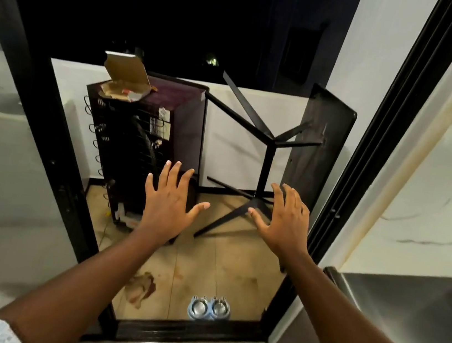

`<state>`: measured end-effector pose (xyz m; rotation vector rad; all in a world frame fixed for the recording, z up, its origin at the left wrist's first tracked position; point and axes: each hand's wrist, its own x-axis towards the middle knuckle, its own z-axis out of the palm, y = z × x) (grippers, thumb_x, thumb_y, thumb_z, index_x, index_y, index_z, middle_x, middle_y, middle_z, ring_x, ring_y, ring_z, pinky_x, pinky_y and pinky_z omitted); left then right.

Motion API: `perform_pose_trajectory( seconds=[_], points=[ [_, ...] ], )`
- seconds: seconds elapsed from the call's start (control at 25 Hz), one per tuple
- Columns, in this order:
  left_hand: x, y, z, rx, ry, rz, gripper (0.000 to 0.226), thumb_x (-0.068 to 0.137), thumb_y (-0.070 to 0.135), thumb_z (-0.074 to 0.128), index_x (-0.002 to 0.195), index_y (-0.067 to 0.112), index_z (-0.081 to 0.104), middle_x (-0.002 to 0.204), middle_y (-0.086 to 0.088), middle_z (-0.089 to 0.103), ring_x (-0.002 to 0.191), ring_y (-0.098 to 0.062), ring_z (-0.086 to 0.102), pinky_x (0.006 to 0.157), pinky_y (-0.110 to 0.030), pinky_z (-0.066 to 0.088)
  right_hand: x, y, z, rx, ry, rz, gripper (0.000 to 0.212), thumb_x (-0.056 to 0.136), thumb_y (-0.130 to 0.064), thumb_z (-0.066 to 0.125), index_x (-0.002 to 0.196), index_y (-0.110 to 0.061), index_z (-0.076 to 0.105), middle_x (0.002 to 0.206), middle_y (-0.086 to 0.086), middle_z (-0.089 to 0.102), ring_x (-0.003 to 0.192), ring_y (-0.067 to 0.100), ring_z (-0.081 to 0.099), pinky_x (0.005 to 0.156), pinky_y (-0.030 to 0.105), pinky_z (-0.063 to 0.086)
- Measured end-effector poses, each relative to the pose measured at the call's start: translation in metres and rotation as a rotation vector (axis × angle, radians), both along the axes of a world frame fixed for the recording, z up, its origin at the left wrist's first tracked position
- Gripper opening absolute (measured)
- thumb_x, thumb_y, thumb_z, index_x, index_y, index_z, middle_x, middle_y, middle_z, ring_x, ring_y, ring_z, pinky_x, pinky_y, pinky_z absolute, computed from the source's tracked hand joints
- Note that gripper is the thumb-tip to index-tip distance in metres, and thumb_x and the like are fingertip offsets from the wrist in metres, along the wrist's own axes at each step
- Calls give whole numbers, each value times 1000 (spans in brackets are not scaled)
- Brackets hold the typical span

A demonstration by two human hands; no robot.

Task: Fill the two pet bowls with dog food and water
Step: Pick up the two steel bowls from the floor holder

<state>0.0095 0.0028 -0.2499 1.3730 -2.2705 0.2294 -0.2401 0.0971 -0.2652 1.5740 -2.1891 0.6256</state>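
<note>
Two hands, yours: left hand and right hand, both spread flat, fingers released, grasping nothing. Pet bowls, twin metal pair, apparently empty, on balcony floor at 6 o'clock, beyond door threshold.

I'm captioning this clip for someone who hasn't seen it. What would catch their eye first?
Two bare hands, left hand and right hand, held out open with fingers spread, holding nothing. Behind them, out on the balcony, a black table lies tipped on its side. Low on the floor by the door sill sits a double pet bowl.
</note>
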Motion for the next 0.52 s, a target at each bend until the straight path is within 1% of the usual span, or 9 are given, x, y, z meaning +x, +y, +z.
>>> perform_pose_trajectory(
  seconds=[0.08,0.24,0.4,0.52],
  points=[
    [-3,0,-31,74,-23,-5,90,84,79,23,152,20,25,161,-11,23,152,-29,10,117,-60,21,-1,1,-31,54,-28,-8,80,89,-73,42,149,-19,38,150,12,46,141,30,41,110,49,41],
    [-14,-23,-82,166,-57,16,91,84,80,24,152,20,25,161,-12,24,152,-29,12,116,-60,22,-16,-14,-81,121,-41,-8,75,88,-71,47,141,-18,44,137,10,52,127,29,51,98,45,47],
    [-46,-69,-135,297,-108,37,92,83,80,26,153,21,21,162,-11,21,152,-28,9,116,-60,20,-47,-54,-144,244,-162,-19,74,87,-71,49,141,-21,41,137,9,52,125,29,53,98,46,49],
    [-70,-105,-167,396,-110,61,91,83,80,29,153,21,21,161,-12,22,152,-28,11,115,-59,20,-77,-88,-186,357,-202,6,73,87,-72,42,140,-22,40,136,7,53,124,28,54,96,46,50]
  ],
)
